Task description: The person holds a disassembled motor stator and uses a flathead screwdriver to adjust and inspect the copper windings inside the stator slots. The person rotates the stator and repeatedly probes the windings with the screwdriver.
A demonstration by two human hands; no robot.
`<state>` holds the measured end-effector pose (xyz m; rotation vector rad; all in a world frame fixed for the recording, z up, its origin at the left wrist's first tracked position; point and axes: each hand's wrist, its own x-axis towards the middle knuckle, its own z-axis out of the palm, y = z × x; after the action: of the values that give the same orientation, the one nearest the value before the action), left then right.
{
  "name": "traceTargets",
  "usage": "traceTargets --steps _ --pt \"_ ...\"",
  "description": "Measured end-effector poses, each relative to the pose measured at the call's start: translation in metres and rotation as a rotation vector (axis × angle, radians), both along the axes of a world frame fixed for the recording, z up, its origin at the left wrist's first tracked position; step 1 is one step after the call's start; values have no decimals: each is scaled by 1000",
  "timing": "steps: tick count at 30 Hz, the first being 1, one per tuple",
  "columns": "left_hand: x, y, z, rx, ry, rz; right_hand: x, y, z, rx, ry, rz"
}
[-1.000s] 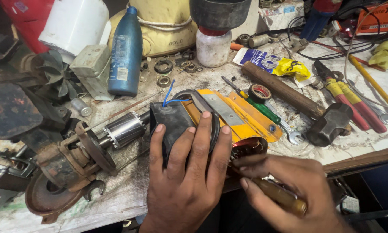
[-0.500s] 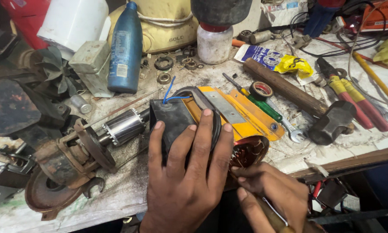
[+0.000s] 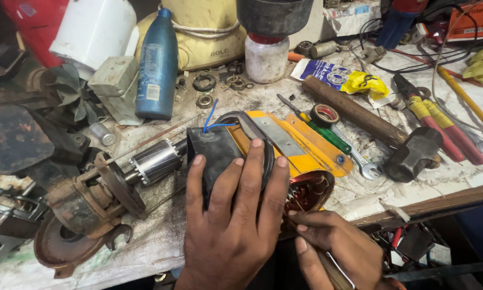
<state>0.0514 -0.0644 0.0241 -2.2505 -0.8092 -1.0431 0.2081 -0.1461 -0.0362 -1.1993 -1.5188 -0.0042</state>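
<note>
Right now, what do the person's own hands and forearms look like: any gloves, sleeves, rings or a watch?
Both hands are bare. The left hand wears no glove and no ring on the fingers in view, and its wrist shows no watch or sleeve. The right hand is likewise ungloved and ringless. Short, trimmed fingernails on both. The forearms are mostly out of frame.

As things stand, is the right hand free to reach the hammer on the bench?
Probably not at once: the right hand grips a wooden-handled tool at the copper winding. The hammer lies uncovered to its upper right, so the path itself looks open.
</note>
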Motion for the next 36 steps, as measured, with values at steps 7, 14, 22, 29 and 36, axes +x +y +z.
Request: traceTargets --steps 7,14,22,29,36 --pt "-1 -1 0 -14 -2 0 -5 -11 9 -73 36 -97" --pt "-1 -1 0 -15 11 -3 0 4 10 -56 64 8" --pt "-2 0 -1 -13 18 -4 0 15 22 -59 12 98" --pt "-2 -1 1 -34 19 -10 -9 15 23 -95 4 31" --pt "-2 -2 -2 -22 1 -4 -6 -1 26 -130 -26 -7"
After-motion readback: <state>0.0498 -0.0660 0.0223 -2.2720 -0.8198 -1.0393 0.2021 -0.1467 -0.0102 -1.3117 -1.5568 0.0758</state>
